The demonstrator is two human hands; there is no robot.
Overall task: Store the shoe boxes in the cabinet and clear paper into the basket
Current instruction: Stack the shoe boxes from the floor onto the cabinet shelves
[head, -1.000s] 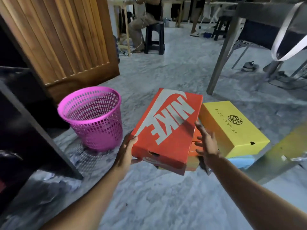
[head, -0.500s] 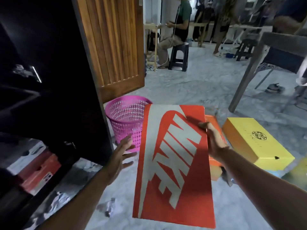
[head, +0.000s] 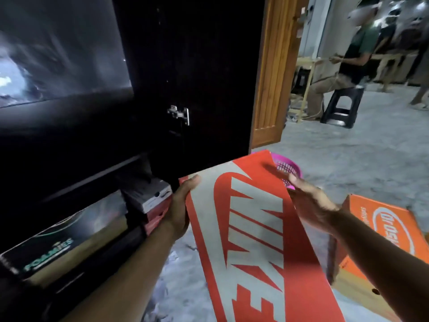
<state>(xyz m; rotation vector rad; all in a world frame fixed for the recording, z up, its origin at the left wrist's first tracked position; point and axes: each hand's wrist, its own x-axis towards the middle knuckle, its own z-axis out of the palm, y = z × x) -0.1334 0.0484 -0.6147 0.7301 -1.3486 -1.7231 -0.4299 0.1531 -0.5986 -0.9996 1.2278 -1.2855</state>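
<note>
Currently, the red shoe box (head: pixel 253 240) is carried between both hands, lid upward, in front of the open dark cabinet (head: pixel 185 77). The left hand (head: pixel 180 211) is curled round the box's left long edge, thumb laid on the lid near the far left corner. The right hand (head: pixel 311 205) is held nearly flat against the right long edge, fingers straight and pointed away; no curl round the box is seen, so support on this side is judged to come from pressure alone.

The box is angled with its far end toward the cabinet's lower right. In the lower compartment a stack of boxes (head: pixel 153 201) is already stored just beside the left hand, and a dark box with green lettering (head: pixel 62 238) lies further left. How much free room is left there cannot be told from the dark interior.

The following faults are judged possible:
- A slip on the right side, caused by the flat, unhooked hand, by which the box is tipped or dropped.
- A collision of the far left corner with the stored stack, caused by the close approach, by which the stack is pushed inward or the left knuckles are pinched.
- Fouling against the shelf edge (head: pixel 97 175) above the compartment, if the box is not lowered first.

Behind the box's far right corner the pink basket (head: pixel 291 169) is partly hidden; it may be knocked if the box is swung to the right. An orange box (head: pixel 380 233) lies on the floor (head: pixel 348 163) at the right, not yet stored.
</note>
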